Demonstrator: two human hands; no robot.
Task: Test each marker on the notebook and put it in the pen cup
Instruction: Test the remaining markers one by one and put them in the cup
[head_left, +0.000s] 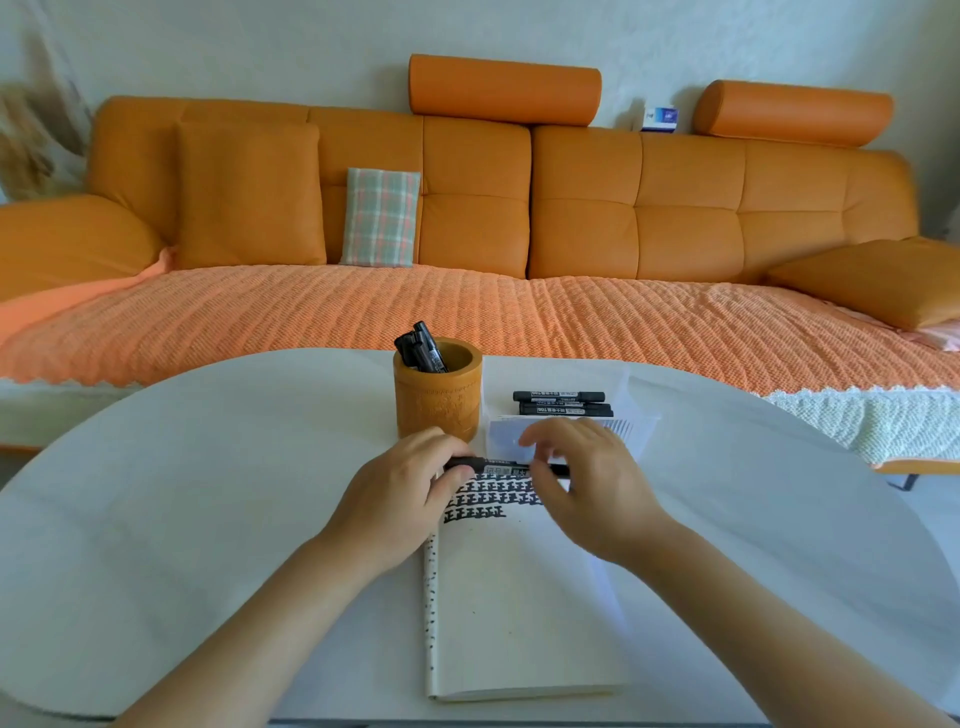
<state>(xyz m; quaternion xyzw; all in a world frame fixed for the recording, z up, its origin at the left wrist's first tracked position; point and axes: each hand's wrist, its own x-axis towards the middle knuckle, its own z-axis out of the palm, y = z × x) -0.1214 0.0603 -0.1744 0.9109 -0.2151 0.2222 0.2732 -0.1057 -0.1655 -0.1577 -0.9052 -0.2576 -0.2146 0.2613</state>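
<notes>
A black marker (501, 466) lies level above the top of the open notebook (519, 608), held at both ends. My left hand (402, 499) grips its left end, and my right hand (587, 486) pinches its right part, upper fingers spread. The notebook page carries rows of black test marks (491, 499). Behind the hands stands a brown pen cup (438, 402) with several black markers (422, 348) leaning inside. A small pile of black markers (563, 403) lies to the cup's right.
A white box (628, 431) sits just behind my right hand, under the pile of markers. The round white table (208, 493) stretches to both sides. An orange sofa (467, 234) with cushions runs along the far side.
</notes>
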